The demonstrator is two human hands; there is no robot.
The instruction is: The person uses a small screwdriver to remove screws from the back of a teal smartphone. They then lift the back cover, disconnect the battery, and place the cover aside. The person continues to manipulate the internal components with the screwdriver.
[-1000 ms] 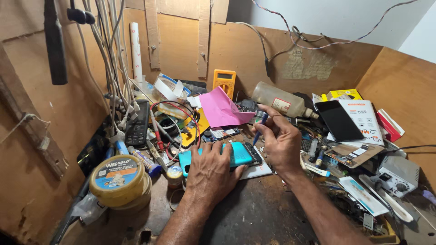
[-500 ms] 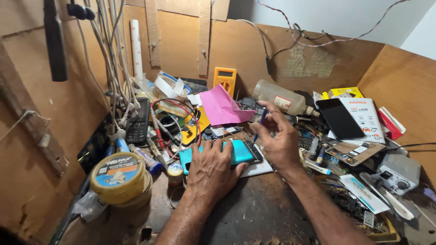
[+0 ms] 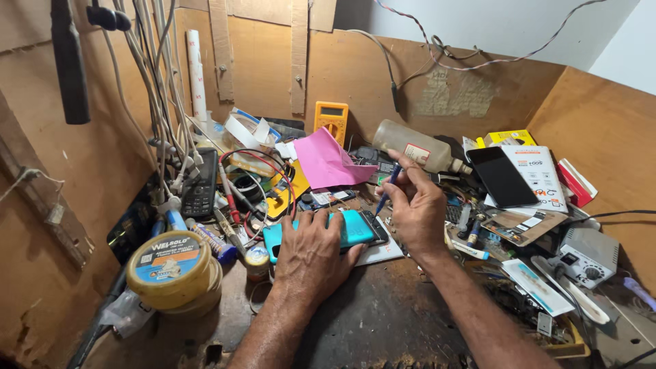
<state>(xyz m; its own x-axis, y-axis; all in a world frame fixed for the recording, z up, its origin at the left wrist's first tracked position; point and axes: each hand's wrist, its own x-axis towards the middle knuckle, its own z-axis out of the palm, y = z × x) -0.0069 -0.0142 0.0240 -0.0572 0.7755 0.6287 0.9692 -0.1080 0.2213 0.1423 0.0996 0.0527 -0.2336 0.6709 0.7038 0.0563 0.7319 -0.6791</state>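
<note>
A teal phone (image 3: 355, 229) lies face down near the middle of the cluttered bench. My left hand (image 3: 311, 256) rests flat on top of it, fingers spread, pressing it to the bench. My right hand (image 3: 417, 205) is just right of the phone and pinches a thin blue-handled tool (image 3: 388, 186), its tip pointing down toward the phone's right end.
A round yellow tin (image 3: 174, 270) sits at the left front. Behind the phone are a pink paper (image 3: 324, 160), a yellow multimeter (image 3: 331, 119) and a plastic bottle (image 3: 417, 147). A black phone (image 3: 502, 176), boxes and tools crowd the right. Cables (image 3: 160, 89) hang at left.
My right hand has lifted a little and now holds the blue tool more upright above the phone's right end. My left hand has stayed on the teal phone.
</note>
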